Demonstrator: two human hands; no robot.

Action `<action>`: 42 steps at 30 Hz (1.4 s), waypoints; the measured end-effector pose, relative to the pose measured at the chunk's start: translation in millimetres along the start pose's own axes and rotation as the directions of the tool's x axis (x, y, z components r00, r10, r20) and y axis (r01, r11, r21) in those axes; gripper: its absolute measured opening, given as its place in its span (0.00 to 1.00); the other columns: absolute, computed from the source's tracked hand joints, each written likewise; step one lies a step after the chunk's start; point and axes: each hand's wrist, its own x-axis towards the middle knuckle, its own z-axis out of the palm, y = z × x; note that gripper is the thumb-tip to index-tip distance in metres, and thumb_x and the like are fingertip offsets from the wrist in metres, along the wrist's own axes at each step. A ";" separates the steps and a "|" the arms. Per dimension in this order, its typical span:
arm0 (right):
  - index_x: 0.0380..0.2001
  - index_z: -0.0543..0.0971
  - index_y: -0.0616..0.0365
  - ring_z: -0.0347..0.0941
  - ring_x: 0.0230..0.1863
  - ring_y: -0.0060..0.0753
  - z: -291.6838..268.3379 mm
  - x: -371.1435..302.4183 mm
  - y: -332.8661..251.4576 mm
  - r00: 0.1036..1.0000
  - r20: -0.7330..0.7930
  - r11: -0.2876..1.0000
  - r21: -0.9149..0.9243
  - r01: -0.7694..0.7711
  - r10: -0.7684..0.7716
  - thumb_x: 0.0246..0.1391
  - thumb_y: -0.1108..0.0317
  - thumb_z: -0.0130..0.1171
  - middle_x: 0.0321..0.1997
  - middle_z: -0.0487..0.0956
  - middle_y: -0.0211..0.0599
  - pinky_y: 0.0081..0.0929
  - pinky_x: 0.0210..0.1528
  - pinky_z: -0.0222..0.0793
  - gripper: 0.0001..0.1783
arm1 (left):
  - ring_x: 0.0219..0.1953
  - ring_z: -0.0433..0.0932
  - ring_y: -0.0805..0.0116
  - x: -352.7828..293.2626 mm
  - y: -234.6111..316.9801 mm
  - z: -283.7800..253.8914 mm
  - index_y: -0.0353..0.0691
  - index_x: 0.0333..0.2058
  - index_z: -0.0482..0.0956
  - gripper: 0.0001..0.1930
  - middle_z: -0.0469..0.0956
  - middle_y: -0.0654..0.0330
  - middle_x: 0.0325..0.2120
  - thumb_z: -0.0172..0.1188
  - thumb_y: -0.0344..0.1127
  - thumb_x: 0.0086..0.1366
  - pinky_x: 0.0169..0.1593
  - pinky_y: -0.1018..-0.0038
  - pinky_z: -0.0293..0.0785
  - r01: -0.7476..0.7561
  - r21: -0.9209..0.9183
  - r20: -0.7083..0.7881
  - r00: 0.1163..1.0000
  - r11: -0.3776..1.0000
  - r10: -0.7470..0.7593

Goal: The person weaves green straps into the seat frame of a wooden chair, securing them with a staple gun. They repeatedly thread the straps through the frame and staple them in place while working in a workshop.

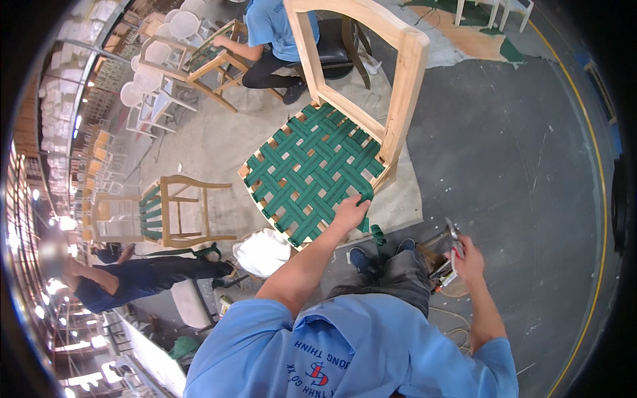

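Over right side of pale floor sheet (401, 202): wood chair (406, 93) w/ woven green seat (312, 166), its legs mostly hidden. L hand (352, 212) at seat's lower-right edge, thumb & fingers pinching green strap (365, 192); loose green end (377, 233) just below. R hand (470, 259) well apart, above grey floor (511, 166), curled round metal tool (456, 251) w/ red parts, exact type unclear.

- A single view, from the left camera on the wearer's head, tilted steeply down.
- The wearer's blue shirt (371, 345) spans the bottom, very near the lens.
- The camera faces forward across the green woven seat (312, 169), fairly close, around mid-frame.
- Fisheye breadth curves the yellow floor line (604, 199) at right; white round seats (184, 25), upper left, look distant.
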 end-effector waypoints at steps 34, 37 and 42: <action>0.53 0.76 0.45 0.83 0.42 0.55 6.6 248.9 -227.3 0.237 0.710 0.230 -0.108 0.967 -0.663 0.54 0.48 0.68 0.42 0.80 0.49 0.52 0.44 0.77 0.26 | 0.23 0.76 0.75 11.4 54.5 -52.3 0.32 0.34 0.84 0.12 0.81 0.64 0.24 0.61 0.36 0.73 0.29 0.75 0.71 0.199 -0.737 -0.022 0.948 0.646 -0.318; 0.53 0.77 0.45 0.83 0.41 0.55 15.5 241.4 -230.5 0.277 0.697 0.254 -0.139 0.957 -0.662 0.53 0.46 0.69 0.40 0.81 0.48 0.51 0.44 0.77 0.28 | 0.22 0.76 0.74 8.4 65.7 -48.8 0.32 0.33 0.84 0.12 0.81 0.64 0.24 0.60 0.35 0.73 0.29 0.74 0.71 0.209 -0.687 -0.011 0.955 0.696 -0.297; 0.51 0.77 0.46 0.82 0.39 0.58 18.5 230.2 -201.3 0.356 0.607 0.446 -0.003 0.895 -0.710 0.53 0.41 0.69 0.36 0.82 0.47 0.54 0.43 0.76 0.29 | 0.29 0.79 0.75 -8.8 67.9 -52.5 0.33 0.38 0.83 0.11 0.82 0.64 0.28 0.59 0.36 0.75 0.33 0.74 0.74 0.172 -0.786 0.050 0.975 0.594 -0.216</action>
